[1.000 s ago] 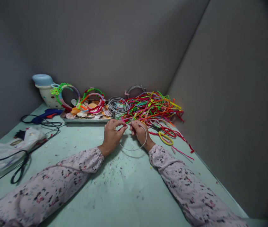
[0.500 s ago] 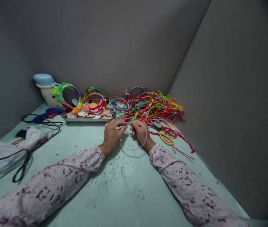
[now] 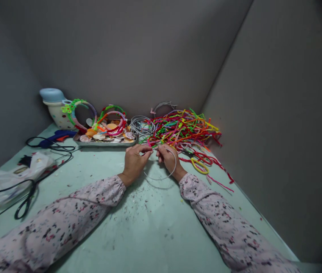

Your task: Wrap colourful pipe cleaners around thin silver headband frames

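Both hands pinch a thin grey wire ring [image 3: 161, 179] near its far side, and the loop hangs toward me just above the table. My left hand [image 3: 135, 161] closes thumb and forefinger on the wire. Close beside it, my right hand [image 3: 170, 159] grips the wire too, with the loop crossing in front of its fingers. The exact spot between the fingertips is too small to make out. Just beyond the hands lies a heap of colourful pipe cleaners [image 3: 183, 127]. A coil of grey wire [image 3: 142, 127] sits left of the heap.
A metal tray [image 3: 107, 144] holds seashells [image 3: 112, 127] and fuzzy wrapped hoops [image 3: 78, 113]. Behind it on the left stands a blue-lidded container [image 3: 52, 95]. Yellow-handled scissors [image 3: 200, 167] lie right of my hands. A plastic bag [image 3: 16, 178] and black cable [image 3: 33, 185] are at left.
Almost nothing differs. The hands keep the same pinch on the wire ring, which has shifted very slightly to the left.
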Demonstrator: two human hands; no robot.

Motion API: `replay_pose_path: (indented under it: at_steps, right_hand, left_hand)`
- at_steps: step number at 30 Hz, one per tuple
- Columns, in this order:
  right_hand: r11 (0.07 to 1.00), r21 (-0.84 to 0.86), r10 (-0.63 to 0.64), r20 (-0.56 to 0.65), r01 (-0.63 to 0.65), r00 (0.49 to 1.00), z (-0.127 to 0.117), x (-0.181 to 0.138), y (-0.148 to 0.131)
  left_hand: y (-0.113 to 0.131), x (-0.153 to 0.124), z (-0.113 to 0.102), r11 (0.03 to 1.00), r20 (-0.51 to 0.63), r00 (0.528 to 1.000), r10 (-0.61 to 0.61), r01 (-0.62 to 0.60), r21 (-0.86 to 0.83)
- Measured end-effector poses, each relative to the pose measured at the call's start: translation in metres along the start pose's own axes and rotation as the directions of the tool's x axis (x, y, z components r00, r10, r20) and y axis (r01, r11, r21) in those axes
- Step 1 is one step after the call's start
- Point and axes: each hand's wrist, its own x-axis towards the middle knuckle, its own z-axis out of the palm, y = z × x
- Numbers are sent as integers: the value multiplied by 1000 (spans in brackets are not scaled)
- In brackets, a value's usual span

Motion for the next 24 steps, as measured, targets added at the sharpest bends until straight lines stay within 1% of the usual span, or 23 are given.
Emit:
replay_pose_path:
  at_steps: [8,13,20,24]
  right_hand:
    - [998,60,-7,9,6,1000,0,0,2]
    - [999,31,9,2,-9,1000,0,0,2]
    - [1000,5,8,-6,-8,1000,1,1,2]
    - [1000,11,4,-2,-4,1000,0,1,0]
  left_hand:
    - [1,0,0,1000,-5,1000,4,-4,-18]
    - [1,0,0,999,-2,1000,-15,15,-33]
    - [3,-1,-1,1000,2,1000,-6,6,-10]
    - [3,0,-2,1000,4,1000,-1,1,-28]
